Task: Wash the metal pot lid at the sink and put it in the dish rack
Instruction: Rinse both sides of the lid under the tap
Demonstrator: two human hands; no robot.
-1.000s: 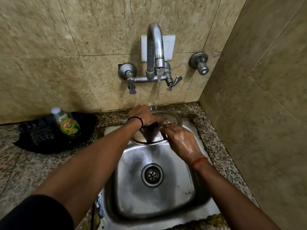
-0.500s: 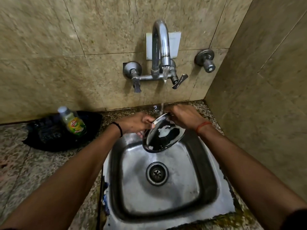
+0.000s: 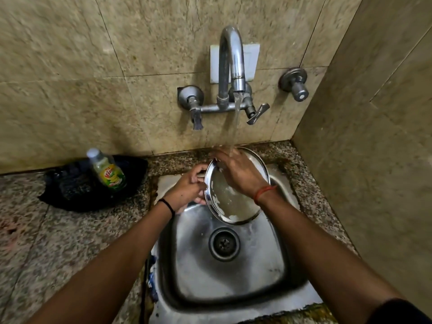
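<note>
Two hands work at the far end of the sink [image 3: 275, 272], under a stream of water [image 3: 236, 122] falling from the tap [image 3: 230, 64]. The left hand [image 3: 187, 191] pinches the left rim of the lid [image 3: 231, 206], fingers curled around its edge, and holds it tilted above the basin with its inner face turned toward the camera. The right hand [image 3: 238, 174] lies flat and spread on that face, fingers pointing far-left into the stream; it presses on the lid and grips nothing. White suds cling to the lid's lower left part. The drain [image 3: 224, 244] sits just near of the lid, in the basin's middle. On the speckled tabletop [image 3: 46, 242] to the left, well apart from the sink, a green-labelled bottle [image 3: 107, 170] stands upright on a black cloth [image 3: 70, 190]. Beige tiles [image 3: 70, 78] cover the wall behind.
</note>
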